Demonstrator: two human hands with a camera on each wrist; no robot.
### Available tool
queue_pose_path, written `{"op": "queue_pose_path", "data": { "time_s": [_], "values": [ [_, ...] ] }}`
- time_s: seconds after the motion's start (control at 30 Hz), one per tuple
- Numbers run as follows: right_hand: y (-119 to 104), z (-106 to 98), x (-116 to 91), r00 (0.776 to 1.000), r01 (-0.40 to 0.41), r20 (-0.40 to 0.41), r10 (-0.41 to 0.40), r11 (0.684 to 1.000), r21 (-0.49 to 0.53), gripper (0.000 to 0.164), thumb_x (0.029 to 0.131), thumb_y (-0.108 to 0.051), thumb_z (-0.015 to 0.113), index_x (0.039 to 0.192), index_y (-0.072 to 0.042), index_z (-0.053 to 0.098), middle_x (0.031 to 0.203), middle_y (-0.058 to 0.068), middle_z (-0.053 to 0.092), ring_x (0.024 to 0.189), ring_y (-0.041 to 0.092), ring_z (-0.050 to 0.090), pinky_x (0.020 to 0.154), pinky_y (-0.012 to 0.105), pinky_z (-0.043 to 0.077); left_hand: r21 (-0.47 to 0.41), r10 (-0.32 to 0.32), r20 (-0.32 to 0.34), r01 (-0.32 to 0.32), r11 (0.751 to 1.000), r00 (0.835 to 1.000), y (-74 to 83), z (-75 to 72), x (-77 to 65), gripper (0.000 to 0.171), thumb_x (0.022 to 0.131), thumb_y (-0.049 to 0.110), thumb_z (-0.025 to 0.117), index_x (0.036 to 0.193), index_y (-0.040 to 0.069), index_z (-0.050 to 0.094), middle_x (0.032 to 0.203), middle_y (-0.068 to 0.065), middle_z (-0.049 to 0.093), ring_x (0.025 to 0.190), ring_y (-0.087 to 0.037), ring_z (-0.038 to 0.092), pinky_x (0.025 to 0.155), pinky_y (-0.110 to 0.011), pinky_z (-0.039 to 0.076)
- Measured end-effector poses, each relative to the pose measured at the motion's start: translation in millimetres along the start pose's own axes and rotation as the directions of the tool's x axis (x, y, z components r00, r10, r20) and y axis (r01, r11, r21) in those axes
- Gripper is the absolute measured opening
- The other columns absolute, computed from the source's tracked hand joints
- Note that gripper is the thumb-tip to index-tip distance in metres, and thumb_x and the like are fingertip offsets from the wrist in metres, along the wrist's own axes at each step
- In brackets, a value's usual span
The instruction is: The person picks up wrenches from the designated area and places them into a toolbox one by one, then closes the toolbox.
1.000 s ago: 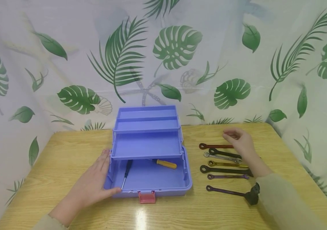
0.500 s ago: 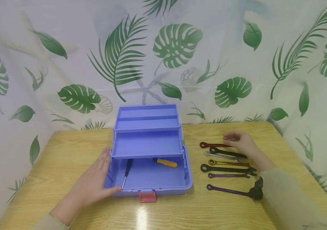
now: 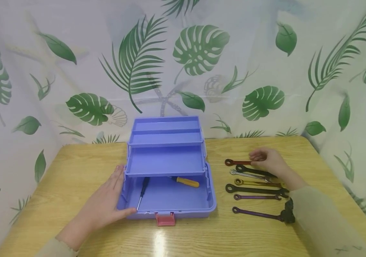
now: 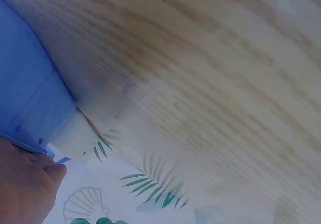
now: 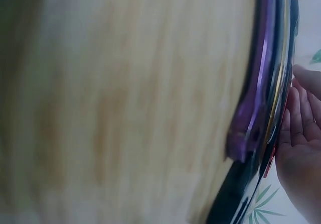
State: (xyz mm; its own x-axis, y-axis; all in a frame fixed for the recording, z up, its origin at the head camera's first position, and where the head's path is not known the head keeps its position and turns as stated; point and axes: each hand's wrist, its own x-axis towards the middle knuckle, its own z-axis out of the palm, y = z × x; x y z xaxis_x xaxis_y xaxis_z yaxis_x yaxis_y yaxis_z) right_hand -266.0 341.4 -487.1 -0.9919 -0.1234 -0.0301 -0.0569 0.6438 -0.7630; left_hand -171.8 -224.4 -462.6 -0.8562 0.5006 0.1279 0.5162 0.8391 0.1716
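A blue-purple toolbox (image 3: 189, 215) stands open with its stepped trays raised. My left hand (image 3: 102, 200) rests against its left side, fingers straight, thumb over the front rim. Inside the bottom lie a yellow-handled screwdriver (image 3: 186, 182) and a dark-handled screwdriver (image 3: 143, 191). On the right, my right hand (image 3: 270, 163) pinches the red wrench (image 3: 240, 162), the farthest of a row of wrenches. The hand covers that wrench's right end. In the right wrist view, its curled fingers (image 5: 297, 116) are at the red wrench's edge.
Below the red wrench lie a black wrench (image 3: 250, 170), a silver wrench (image 3: 247, 174), a yellow wrench (image 3: 256, 183), a larger black wrench (image 3: 253, 190) and two purple wrenches, the nearer purple wrench (image 3: 253, 212) set apart. A leaf-print curtain (image 3: 221, 117) hangs behind the wooden table (image 3: 186, 239).
My right hand has come down from above the red wrench, and its fingers have closed at the wrench's right part. The left hand has stayed on the toolbox.
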Motion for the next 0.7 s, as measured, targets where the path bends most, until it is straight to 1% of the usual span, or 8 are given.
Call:
{"op": "queue_pose_path", "data": {
  "time_s": [0.13, 0.23, 0.4, 0.53, 0.7],
  "values": [
    [2.1, 0.1, -0.6, 1.000, 0.017, 0.002, -0.017, 1.000, -0.013, 0.036, 0.095, -0.004, 0.077, 0.126, 0.011, 0.067, 0.119, 0.028, 0.072, 0.093, 0.005, 0.064, 0.078, 0.013, 0.056, -0.003, 0.001, 0.004, -0.001, 1.000, 1.000, -0.1, -1.2, 1.6, 0.125, 0.088, 0.067, 0.073, 0.164, -0.014, 0.015, 0.175, -0.031, 0.012, 0.161, -0.049, 0.022, 0.129, -0.059, 0.034],
    [-0.4, 1.2, -2.2, 1.000, 0.030, -0.001, -0.030, 0.999, -0.042, 0.034, 0.095, -0.003, 0.077, 0.125, 0.010, 0.068, 0.117, 0.027, 0.072, 0.094, 0.007, 0.065, 0.078, 0.013, 0.056, -0.003, 0.001, 0.010, -0.001, 1.000, 1.000, 1.4, -2.4, 2.0, 0.125, 0.088, 0.068, 0.072, 0.164, -0.014, 0.016, 0.175, -0.031, 0.011, 0.161, -0.049, 0.022, 0.129, -0.058, 0.033],
    [-5.6, 2.0, -4.1, 0.999, 0.037, 0.004, -0.036, 0.996, -0.079, 0.030, 0.094, -0.002, 0.076, 0.121, 0.008, 0.069, 0.113, 0.025, 0.073, 0.095, 0.013, 0.065, 0.077, 0.015, 0.055, 0.004, -0.002, 0.003, 0.002, 1.000, 1.000, 3.6, -3.3, 1.4, 0.125, 0.089, 0.070, 0.071, 0.164, -0.014, 0.017, 0.174, -0.031, 0.014, 0.160, -0.049, 0.024, 0.127, -0.059, 0.036],
    [-5.7, 1.8, -3.3, 0.999, 0.034, 0.007, -0.034, 0.995, -0.095, 0.027, 0.094, -0.002, 0.076, 0.119, 0.007, 0.071, 0.110, 0.022, 0.074, 0.095, 0.015, 0.066, 0.076, 0.016, 0.054, 0.006, -0.005, -0.005, 0.005, 1.000, 1.000, 3.5, -2.4, 1.3, 0.125, 0.089, 0.070, 0.071, 0.164, -0.014, 0.016, 0.173, -0.032, 0.016, 0.160, -0.049, 0.026, 0.126, -0.059, 0.037],
    [-3.5, 3.2, -1.0, 0.999, 0.050, 0.007, -0.049, 0.991, -0.125, 0.024, 0.095, -0.004, 0.077, 0.117, 0.004, 0.074, 0.106, 0.019, 0.075, 0.095, 0.017, 0.067, 0.077, 0.018, 0.055, 0.002, -0.009, -0.007, 0.009, 1.000, 1.000, 2.6, -1.3, 0.5, 0.125, 0.088, 0.069, 0.072, 0.163, -0.014, 0.017, 0.173, -0.033, 0.015, 0.159, -0.050, 0.026, 0.126, -0.059, 0.037]
  ]
}}
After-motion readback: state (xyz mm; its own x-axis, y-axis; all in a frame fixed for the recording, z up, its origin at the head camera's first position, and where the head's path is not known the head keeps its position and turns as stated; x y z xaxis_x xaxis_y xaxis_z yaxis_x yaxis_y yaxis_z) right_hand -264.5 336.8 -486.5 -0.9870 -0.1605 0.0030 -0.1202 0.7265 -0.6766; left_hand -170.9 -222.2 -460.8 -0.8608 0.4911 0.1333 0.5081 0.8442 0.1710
